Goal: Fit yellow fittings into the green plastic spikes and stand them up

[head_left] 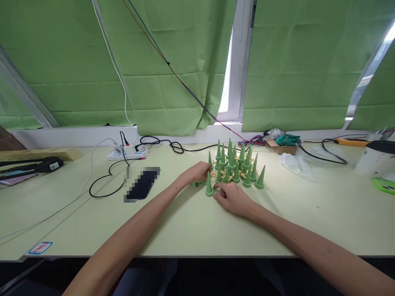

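Several green cones with round bases stand upright in a cluster on the table, with small yellow pieces among them. My left hand is at the cluster's left side, fingers curled beside a cone; what the fingertips hold, if anything, is hidden. In front stands a single cone, between my hands. My right hand rests low on the table just right of it, index finger and thumb apart near its base. A crumpled green piece lies under my left wrist.
A dark phone and a power strip with cables lie to the left. Behind, on the right, are a small cardboard box and clear plastic wrap. A white cup stands far right, beside a green phone case.
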Motion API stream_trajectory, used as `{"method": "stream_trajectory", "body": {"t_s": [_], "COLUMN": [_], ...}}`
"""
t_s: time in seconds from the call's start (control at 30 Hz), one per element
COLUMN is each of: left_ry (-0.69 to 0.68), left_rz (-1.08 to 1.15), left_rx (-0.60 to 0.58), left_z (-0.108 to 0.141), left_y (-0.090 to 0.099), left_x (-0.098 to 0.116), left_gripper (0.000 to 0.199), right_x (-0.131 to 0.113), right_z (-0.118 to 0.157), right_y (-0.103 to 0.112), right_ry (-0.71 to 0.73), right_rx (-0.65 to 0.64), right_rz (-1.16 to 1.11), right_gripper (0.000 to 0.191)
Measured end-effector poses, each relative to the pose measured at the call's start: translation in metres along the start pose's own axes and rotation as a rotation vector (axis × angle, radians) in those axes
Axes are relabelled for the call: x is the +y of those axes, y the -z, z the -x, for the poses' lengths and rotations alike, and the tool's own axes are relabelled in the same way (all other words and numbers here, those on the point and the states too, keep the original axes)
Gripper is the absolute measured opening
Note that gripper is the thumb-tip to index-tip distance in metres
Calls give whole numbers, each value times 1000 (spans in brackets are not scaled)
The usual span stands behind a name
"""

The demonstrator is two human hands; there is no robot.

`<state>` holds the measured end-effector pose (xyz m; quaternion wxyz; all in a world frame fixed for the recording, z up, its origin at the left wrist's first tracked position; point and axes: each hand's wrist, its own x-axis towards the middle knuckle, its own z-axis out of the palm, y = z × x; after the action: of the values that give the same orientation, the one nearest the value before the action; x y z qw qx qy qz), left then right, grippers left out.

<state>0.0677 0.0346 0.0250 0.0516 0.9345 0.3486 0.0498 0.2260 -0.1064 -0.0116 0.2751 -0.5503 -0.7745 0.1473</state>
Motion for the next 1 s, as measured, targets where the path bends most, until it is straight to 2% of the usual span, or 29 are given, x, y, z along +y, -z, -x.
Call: {"method": "stream_trajectory", "body": {"t_s": [0.1,0.23,0.37,0.4,0.47,0.6,0.73,0.83,0.9,1.0], "left_ry": [-8,-21,-9,-18,-53,-124,-198,-283,-337,-374], "left_rz": [10,26,48,87,148,258,291,263,227,211], "left_rx": [58,164,316,393,471,635,727,712,662,622], "left_z": [2,11,39,48,66,91,99,100,100,100], "left_y": [3,18,37,39,40,25,2,-11,-16,-21], "left_x": [-3,0,11,15,22,32,40,44,47,49], "left_gripper": [19,12,12,11,11,10,12,14,17,20], "right_x": [0,-1,-1,0,0,0,-7,-11,-13,-12], "right_z": [-1,-1,0,0,0,0,3,5,6,7], "right_y": [0,1,0,-1,-1,0,5,8,8,8], "right_ry": [-6,-10,-10,-3,-1,30,87,130,173,216], "right_rx": [-2,-3,7,13,33,118,175,183,181,156], "right_rz": [6,8,-7,-17,-41,-117,-220,-303,-331,-329], "right_gripper": [26,25,25,25,24,21,20,22,24,26]}}
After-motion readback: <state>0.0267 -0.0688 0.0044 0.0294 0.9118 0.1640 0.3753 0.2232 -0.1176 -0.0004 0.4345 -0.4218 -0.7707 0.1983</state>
